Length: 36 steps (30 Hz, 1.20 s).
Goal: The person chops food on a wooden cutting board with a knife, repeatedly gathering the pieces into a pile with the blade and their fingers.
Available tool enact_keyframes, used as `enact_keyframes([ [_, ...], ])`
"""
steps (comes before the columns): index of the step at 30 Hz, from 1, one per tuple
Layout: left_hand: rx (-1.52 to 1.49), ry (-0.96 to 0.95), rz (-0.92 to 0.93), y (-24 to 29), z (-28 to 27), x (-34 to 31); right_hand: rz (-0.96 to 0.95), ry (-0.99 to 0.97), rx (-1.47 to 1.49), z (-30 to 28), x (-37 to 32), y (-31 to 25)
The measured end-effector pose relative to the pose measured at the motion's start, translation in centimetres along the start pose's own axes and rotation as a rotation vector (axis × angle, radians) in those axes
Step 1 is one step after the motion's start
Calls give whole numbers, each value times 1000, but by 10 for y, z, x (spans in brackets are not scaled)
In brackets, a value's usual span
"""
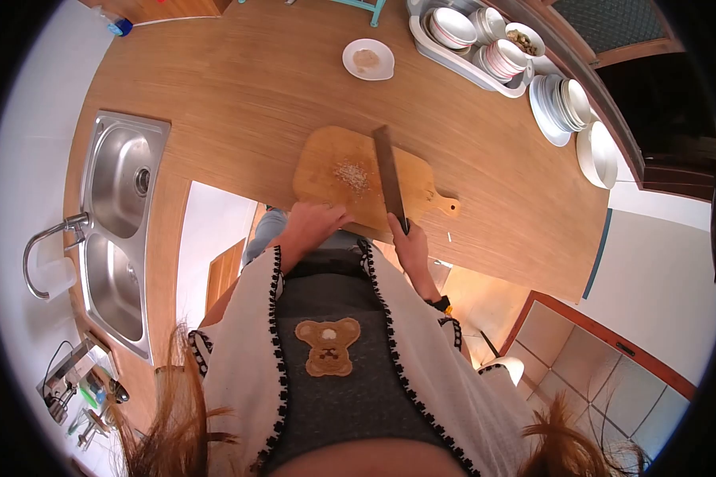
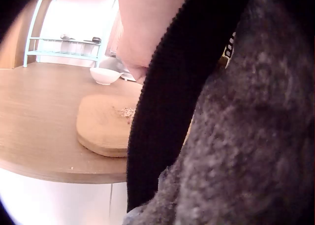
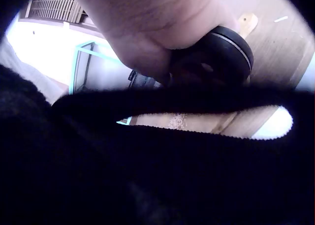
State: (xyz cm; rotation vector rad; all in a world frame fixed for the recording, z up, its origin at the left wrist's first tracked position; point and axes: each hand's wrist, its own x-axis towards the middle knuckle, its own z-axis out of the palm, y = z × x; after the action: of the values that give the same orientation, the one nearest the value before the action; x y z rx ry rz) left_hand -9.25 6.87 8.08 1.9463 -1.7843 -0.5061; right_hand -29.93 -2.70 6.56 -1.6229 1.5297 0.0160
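A kitchen knife with a long, broad blade and black handle is gripped in my right hand. Its blade reaches across the wooden cutting board, right of a small heap of finely chopped pale bits. In the right wrist view the rounded black handle end shows beneath the hand, much of it behind dark cloth. My left hand rests at the board's near edge, back up, its fingertips mostly hidden. The sleeve covers most of that hand in the left wrist view.
A small white bowl with something brownish in it stands beyond the board. At the back right are a dish rack of bowls, stacked plates and a large white bowl. A double sink lies left.
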Motion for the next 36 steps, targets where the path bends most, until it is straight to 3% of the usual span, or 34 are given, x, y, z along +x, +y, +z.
enact_keyframes([
  [2, 21, -95, -20, 0, 5, -1, 51, 4, 67, -2, -4, 8],
  [7, 7, -118, 75, 3, 7, -1, 123, 81, 228, 13, -11, 27],
  [11, 38, -179, 116, 3, 5, -2, 48, 156, 239, 37, -9, 21],
  [13, 50, -229, 89, 1, 3, -3, -117, 235, 67, 42, -12, 6],
  [18, 53, -349, 52, -1, -8, -5, -181, 68, 28, 52, -7, -10],
  [20, 45, -378, 49, -5, -9, -6, -306, 18, -5, 57, -4, -13],
  [24, 68, -368, 24, -10, -13, -9, -320, -11, 37, 52, -1, -21],
  [26, 58, -346, -20, -10, -16, -12, -277, -85, 248, 32, 2, -23],
  [29, 2, -365, -48, -9, -18, -11, -197, -184, 261, 12, 8, -14],
  [31, 19, -350, -53, -8, -15, -11, -206, -193, 145, -5, 9, -17],
  [33, 40, -337, -60, -8, -14, -11, -352, -233, -69, -16, 6, -22],
  [35, -29, -117, -67, -8, -12, -11, -419, -229, -126, -14, 4, -25],
  [36, -32, -117, -67, -9, -13, -10, -484, -224, -179, -12, 2, -26],
])
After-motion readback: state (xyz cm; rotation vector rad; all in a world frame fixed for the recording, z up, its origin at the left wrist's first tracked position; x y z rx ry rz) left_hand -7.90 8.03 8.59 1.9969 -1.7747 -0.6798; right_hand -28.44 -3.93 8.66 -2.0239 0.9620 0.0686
